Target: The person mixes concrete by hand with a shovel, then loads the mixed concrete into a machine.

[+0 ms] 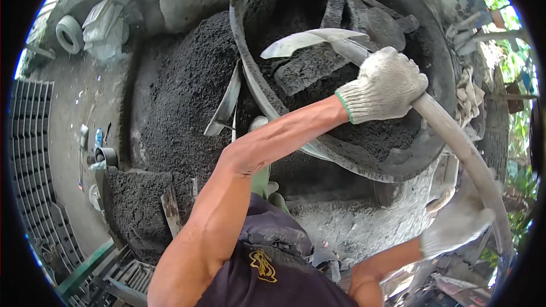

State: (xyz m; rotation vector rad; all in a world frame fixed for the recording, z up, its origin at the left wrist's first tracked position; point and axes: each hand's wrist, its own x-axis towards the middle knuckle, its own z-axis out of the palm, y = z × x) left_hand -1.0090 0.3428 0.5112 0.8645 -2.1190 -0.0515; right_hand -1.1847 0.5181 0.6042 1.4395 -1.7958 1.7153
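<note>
My left hand [389, 85], in a white knit glove with green trim, is closed round the shaft of a long-handled shovel [458, 139], close to its metal head. The pale, curved blade [313, 41] is over the inside of a large round mixing pan [255, 77]. Lower right, my gloved right hand [459, 223] is at the rear part of the wooden handle; it is blurred, but its fingers appear to go round it. Dark, damp mix [369, 139] coats the pan's floor, and grimy mixer blades [372, 20] stand inside it.
A heap of dark grainy material [187, 85] lies left of the pan, with a metal plate [227, 102] upright at its edge. A smaller box of mix [136, 202] sits lower left. Metal grating [31, 153], a tire [69, 34] and a blue bottle [98, 137] are farther left.
</note>
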